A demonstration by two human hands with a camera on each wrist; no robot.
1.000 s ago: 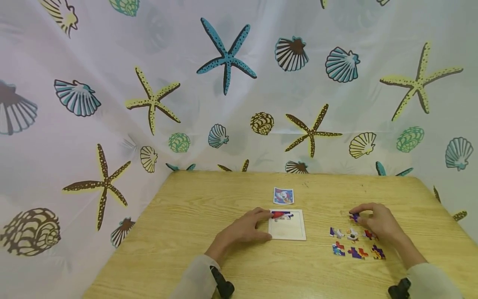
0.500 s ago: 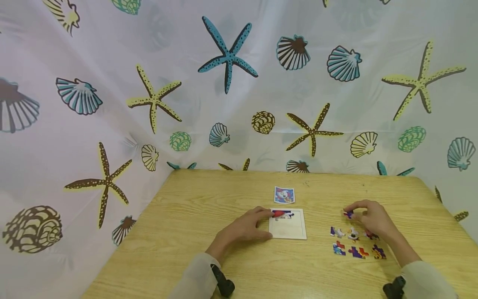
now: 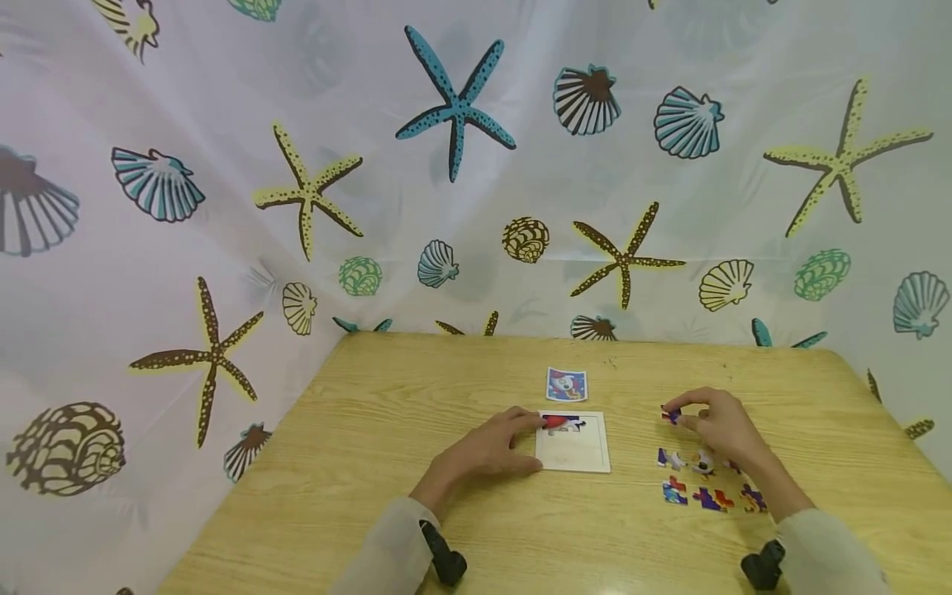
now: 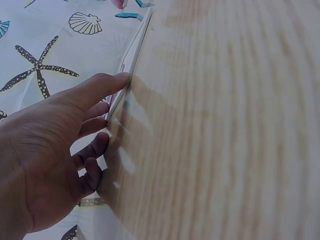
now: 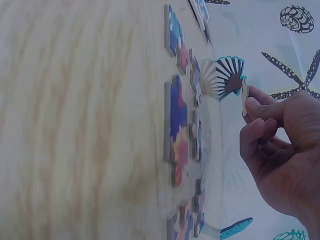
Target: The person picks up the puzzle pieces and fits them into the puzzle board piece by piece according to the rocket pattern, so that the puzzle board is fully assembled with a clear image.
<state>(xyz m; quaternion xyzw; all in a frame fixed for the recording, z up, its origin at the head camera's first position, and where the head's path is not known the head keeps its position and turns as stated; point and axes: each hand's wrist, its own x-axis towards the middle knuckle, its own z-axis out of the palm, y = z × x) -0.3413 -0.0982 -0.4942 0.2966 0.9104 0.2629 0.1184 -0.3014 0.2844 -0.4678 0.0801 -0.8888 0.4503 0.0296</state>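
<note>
My right hand (image 3: 720, 426) pinches a purple and red jigsaw piece (image 3: 671, 415) between thumb and fingertips. It is raised above the table in the right wrist view, where the piece (image 5: 245, 97) shows edge-on. Below that hand lie several loose jigsaw pieces (image 3: 675, 492) in two rows, one partly hidden by the wrist. My left hand (image 3: 487, 446) rests at the left edge of a white puzzle board (image 3: 573, 454), index finger near its upper corner and thumb at the lower one. Fitted pieces (image 3: 564, 423) with red, white and purple fill part of the board's top left.
A small picture card (image 3: 567, 385) of a white cartoon animal in a red hat lies behind the board. The wooden table (image 3: 416, 372) ends at a hanging curtain (image 3: 476, 207) printed with shells and starfish, which also runs along the left and right sides.
My right hand has moved left with the pinched piece, from the far side of the loose pieces toward the board. The left hand has stayed on the board.
</note>
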